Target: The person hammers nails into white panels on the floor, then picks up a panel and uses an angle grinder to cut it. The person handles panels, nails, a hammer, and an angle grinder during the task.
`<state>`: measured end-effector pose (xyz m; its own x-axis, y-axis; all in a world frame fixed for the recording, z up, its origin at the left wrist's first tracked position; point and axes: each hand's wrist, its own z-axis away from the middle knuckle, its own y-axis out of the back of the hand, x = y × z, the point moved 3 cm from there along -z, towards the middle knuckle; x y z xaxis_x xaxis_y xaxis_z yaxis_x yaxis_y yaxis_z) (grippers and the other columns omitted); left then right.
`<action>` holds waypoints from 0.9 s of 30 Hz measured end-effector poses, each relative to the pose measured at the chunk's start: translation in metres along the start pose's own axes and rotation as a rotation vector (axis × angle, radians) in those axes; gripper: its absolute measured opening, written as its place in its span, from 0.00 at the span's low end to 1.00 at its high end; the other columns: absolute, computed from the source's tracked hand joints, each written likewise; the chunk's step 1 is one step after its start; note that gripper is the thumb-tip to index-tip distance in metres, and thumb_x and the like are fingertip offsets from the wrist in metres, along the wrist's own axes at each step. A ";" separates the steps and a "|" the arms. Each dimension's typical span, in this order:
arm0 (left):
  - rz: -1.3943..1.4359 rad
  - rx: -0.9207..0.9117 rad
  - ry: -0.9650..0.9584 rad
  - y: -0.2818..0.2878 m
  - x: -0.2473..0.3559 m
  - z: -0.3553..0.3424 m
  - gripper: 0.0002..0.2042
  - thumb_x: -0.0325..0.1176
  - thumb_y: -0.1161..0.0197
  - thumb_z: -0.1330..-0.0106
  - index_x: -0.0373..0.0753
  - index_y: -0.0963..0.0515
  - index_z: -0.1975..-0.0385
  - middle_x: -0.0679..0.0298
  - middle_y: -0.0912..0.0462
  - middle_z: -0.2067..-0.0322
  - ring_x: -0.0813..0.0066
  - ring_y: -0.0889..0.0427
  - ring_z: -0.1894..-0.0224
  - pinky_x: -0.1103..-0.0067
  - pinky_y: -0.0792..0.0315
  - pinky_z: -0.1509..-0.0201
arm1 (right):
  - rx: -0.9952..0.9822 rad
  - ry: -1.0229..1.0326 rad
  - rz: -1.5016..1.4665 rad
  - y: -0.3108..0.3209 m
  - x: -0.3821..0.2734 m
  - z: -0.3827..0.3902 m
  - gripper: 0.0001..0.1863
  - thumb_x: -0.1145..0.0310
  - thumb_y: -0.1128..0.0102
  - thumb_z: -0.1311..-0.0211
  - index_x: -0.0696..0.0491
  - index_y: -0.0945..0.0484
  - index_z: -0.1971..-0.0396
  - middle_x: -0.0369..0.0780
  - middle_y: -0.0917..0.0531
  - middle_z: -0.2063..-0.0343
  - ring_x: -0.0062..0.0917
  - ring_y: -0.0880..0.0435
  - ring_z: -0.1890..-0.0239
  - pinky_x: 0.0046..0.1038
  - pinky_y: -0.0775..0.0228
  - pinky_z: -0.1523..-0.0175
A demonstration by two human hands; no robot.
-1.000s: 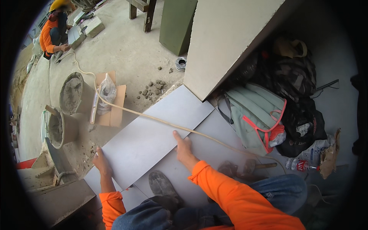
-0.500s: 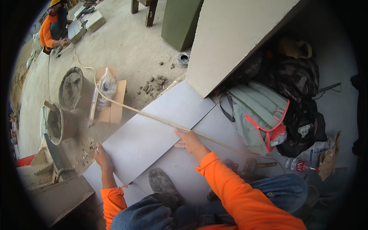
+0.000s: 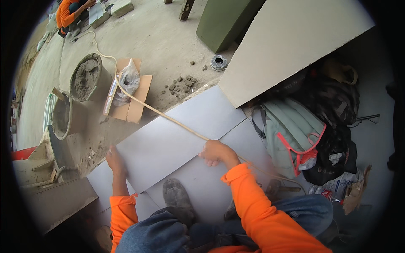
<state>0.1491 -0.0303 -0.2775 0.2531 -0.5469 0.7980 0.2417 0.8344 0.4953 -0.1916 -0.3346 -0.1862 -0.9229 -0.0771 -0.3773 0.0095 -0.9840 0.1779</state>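
A large pale grey tile lies across other grey tiles before my knees. My left hand, blurred, grips its left edge. My right hand is curled at the near edge, right on a long beige cord that crosses the tile; what its fingers hold is hidden. Both forearms are in orange sleeves, and one boot rests on the tiles below the large one.
Mortar buckets, an opened cardboard box, a spool and rubble stand beyond. A pale panel borders bags on the right. A metal trough is at left; another worker crouches at upper left.
The view has shifted, raising the distant worker toward the top edge. My right hand has moved from fingers extended on the tile's edge to curled beside the cord. My left hand stays at the left edge.
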 end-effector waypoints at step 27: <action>-0.180 -0.121 0.195 -0.017 -0.003 0.007 0.40 0.62 0.52 0.20 0.26 0.38 0.28 0.34 0.32 0.30 0.42 0.29 0.28 0.59 0.34 0.27 | 1.157 0.323 -0.004 0.101 -0.056 -0.099 0.20 0.62 0.37 0.27 0.57 0.20 0.41 0.52 0.19 0.45 0.48 0.24 0.40 0.47 0.32 0.33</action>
<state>0.1378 -0.0428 -0.2859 0.3685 -0.6979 0.6142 0.4062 0.7151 0.5689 -0.1003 -0.4453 -0.2373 -0.7814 -0.2738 -0.5608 -0.4973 -0.2699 0.8246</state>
